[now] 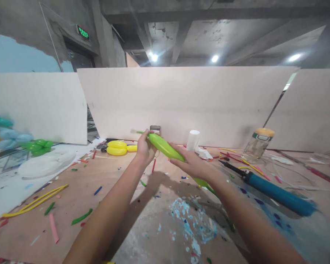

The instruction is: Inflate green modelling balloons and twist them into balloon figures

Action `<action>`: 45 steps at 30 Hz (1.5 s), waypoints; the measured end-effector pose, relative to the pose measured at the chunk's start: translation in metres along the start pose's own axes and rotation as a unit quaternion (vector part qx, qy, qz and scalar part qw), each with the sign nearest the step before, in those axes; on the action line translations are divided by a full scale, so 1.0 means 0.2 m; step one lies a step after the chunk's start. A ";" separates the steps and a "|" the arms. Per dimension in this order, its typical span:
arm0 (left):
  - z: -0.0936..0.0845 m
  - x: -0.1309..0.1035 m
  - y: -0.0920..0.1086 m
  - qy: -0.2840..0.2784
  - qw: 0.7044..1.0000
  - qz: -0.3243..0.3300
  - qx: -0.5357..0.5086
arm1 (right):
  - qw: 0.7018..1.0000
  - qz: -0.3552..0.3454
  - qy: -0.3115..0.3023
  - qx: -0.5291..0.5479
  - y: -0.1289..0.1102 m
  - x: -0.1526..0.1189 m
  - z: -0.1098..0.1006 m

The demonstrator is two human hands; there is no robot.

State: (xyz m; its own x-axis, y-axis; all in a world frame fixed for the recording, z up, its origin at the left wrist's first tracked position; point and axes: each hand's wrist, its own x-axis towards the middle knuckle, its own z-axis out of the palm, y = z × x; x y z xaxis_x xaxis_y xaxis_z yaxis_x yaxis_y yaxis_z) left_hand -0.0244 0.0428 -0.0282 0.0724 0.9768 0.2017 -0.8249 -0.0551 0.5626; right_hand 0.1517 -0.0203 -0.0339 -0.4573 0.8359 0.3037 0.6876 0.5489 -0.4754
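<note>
A long, light green modelling balloon [162,146] is held slantwise above the table between both hands. My left hand [146,149] is closed round its far left end, where a thin uninflated tip sticks out past the fingers. My right hand [189,161] wraps the balloon farther along, with the rest of it passing under the palm toward the lower right. Behind the left hand lies a yellow balloon shape [117,148]. A dark small box-like object [155,128] stands just beyond the left fingers, partly hidden.
On the right lies a blue hand pump [280,193], with a yellow-lidded clear jar [260,143] behind it. A white cylinder [193,140] stands near the pale board [181,99]. Balloon scraps litter the table [121,205]. Green twisted balloons [40,147] sit at left.
</note>
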 end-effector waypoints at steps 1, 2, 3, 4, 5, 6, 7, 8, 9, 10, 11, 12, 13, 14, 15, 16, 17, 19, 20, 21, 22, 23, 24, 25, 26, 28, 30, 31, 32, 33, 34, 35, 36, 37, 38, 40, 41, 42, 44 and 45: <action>0.00 -0.01 -0.02 -0.004 1.000 -0.021 0.001 | 1.000 0.002 0.003 0.004 0.01 0.00 0.00; 0.01 -0.02 -0.05 -0.006 0.999 -0.034 0.000 | 1.000 0.004 0.005 0.004 0.01 0.01 0.01; 0.01 -0.02 -0.07 -0.007 0.999 -0.039 -0.003 | 1.000 0.002 0.006 0.004 0.01 0.01 0.02; 0.01 -0.03 -0.08 -0.004 0.999 -0.035 -0.009 | 1.000 -0.004 0.008 0.004 0.01 0.01 0.04; 0.01 -0.03 -0.10 -0.002 1.000 -0.027 -0.015 | 1.000 -0.015 0.011 0.004 0.01 0.01 0.05; 0.00 -0.03 -0.10 0.002 1.000 -0.018 -0.019 | 1.000 -0.027 0.014 0.004 0.00 0.01 0.07; 0.00 -0.03 -0.11 0.006 1.000 -0.012 -0.022 | 0.999 -0.038 0.015 0.002 -0.01 0.01 0.08; 0.00 -0.02 -0.11 0.011 1.000 -0.007 -0.023 | 0.999 -0.044 0.014 -0.002 -0.01 0.01 0.09; -0.01 -0.02 -0.11 0.018 1.000 -0.004 -0.022 | 0.999 -0.044 0.012 -0.008 -0.01 0.01 0.10; -0.01 -0.02 -0.11 0.025 1.000 0.000 -0.019 | 0.999 -0.039 0.009 -0.015 -0.02 0.01 0.11; -0.01 -0.02 -0.11 0.031 0.999 0.004 -0.017 | 0.999 -0.033 0.005 -0.023 -0.02 0.01 0.11; -0.02 -0.01 -0.11 0.035 0.999 0.008 -0.015 | 0.999 -0.029 0.003 -0.029 -0.02 0.01 0.12; -0.02 -0.01 -0.11 0.036 0.999 0.012 -0.015 | 0.999 -0.027 0.005 -0.036 -0.02 0.01 0.12; -0.02 -0.01 -0.11 0.037 0.999 0.015 -0.016 | 0.999 -0.028 0.008 -0.042 -0.02 0.01 0.13; -0.02 -0.01 -0.12 0.037 0.999 0.016 -0.018 | 0.998 -0.027 0.012 -0.047 -0.02 0.02 0.13; -0.02 -0.01 -0.12 0.040 0.999 0.016 -0.021 | 0.998 -0.025 0.016 -0.051 -0.02 0.02 0.13; -0.03 -0.01 -0.12 0.042 0.999 0.015 -0.022 | 0.998 -0.022 0.021 -0.056 -0.02 0.02 0.14; -0.03 0.00 -0.12 0.046 0.999 0.014 -0.025 | 0.997 -0.020 0.028 -0.063 -0.01 0.02 0.15; -0.03 0.00 -0.13 0.046 0.998 0.014 -0.027 | 0.997 -0.025 0.033 -0.065 -0.01 0.03 0.15; -0.03 0.00 -0.13 0.045 0.998 0.015 -0.028 | 0.997 -0.032 0.037 -0.065 0.00 0.03 0.16; -0.03 0.00 -0.13 0.043 0.999 0.016 -0.029 | 0.996 -0.042 0.042 -0.063 0.00 0.03 0.17; -0.03 0.00 -0.13 0.043 0.998 0.015 -0.031 | 0.996 -0.052 0.048 -0.061 0.01 0.04 0.17; -0.03 -0.01 -0.14 0.047 0.998 0.013 -0.032 | 0.994 -0.063 0.058 -0.061 0.01 0.04 0.18; -0.02 -0.01 -0.14 0.053 0.998 0.010 -0.032 | 0.993 -0.073 0.071 -0.061 0.02 0.04 0.19; -0.02 -0.01 -0.15 0.060 0.998 0.006 -0.031 | 0.991 -0.082 0.084 -0.062 0.03 0.04 0.19; -0.02 -0.01 -0.16 0.073 0.997 -0.008 -0.030 | 0.987 -0.100 0.110 -0.061 0.04 0.05 0.21; -0.03 -0.01 -0.17 0.080 0.996 -0.024 -0.030 | 0.983 -0.122 0.126 -0.049 0.06 0.06 0.22; -0.03 -0.01 -0.18 0.083 0.996 -0.029 -0.030 | 0.981 -0.134 0.131 -0.042 0.07 0.06 0.22; -0.03 -0.01 -0.18 0.087 0.995 -0.031 -0.030 | 0.980 -0.144 0.132 -0.036 0.08 0.06 0.22; -0.04 -0.01 -0.19 0.091 0.995 -0.031 -0.028 | 0.979 -0.150 0.132 -0.033 0.08 0.06 0.23; -0.04 -0.01 -0.20 0.094 0.995 -0.031 -0.026 | 0.979 -0.152 0.130 -0.032 0.09 0.06 0.23; -0.05 -0.02 -0.21 0.095 0.995 -0.032 -0.023 | 0.980 -0.153 0.126 -0.033 0.09 0.06 0.24; -0.05 -0.02 -0.22 0.095 0.995 -0.035 -0.021 | 0.980 -0.156 0.122 -0.033 0.10 0.07 0.25; -0.05 -0.02 -0.24 0.093 0.995 -0.042 -0.021 | 0.979 -0.159 0.120 -0.032 0.10 0.07 0.25; -0.05 -0.03 -0.25 0.090 0.994 -0.050 -0.023 | 0.979 -0.164 0.121 -0.030 0.10 0.07 0.26; -0.06 -0.03 -0.27 0.078 0.994 -0.070 -0.031 | 0.978 -0.167 0.122 -0.019 0.11 0.08 0.28; -0.06 -0.03 -0.28 0.070 0.994 -0.082 -0.033 | 0.979 -0.164 0.122 -0.012 0.11 0.08 0.28; -0.06 -0.03 -0.28 0.062 0.993 -0.092 -0.030 | 0.980 -0.157 0.119 -0.005 0.12 0.08 0.28; -0.07 -0.02 -0.28 0.050 0.994 -0.100 -0.015 | 0.983 -0.142 0.112 0.009 0.12 0.09 0.25; -0.08 -0.01 -0.27 0.044 0.994 -0.098 -0.007 | 0.986 -0.131 0.107 0.014 0.13 0.09 0.24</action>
State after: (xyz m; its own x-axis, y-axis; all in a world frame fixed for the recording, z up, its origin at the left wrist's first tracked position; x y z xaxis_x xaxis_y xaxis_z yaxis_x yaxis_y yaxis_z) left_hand 0.0111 0.0470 -0.0707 0.1827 0.9830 0.0176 -0.8075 0.1398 0.5731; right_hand 0.1344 0.0074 -0.0794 -0.4846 0.6504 0.5850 0.5449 0.7476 -0.3797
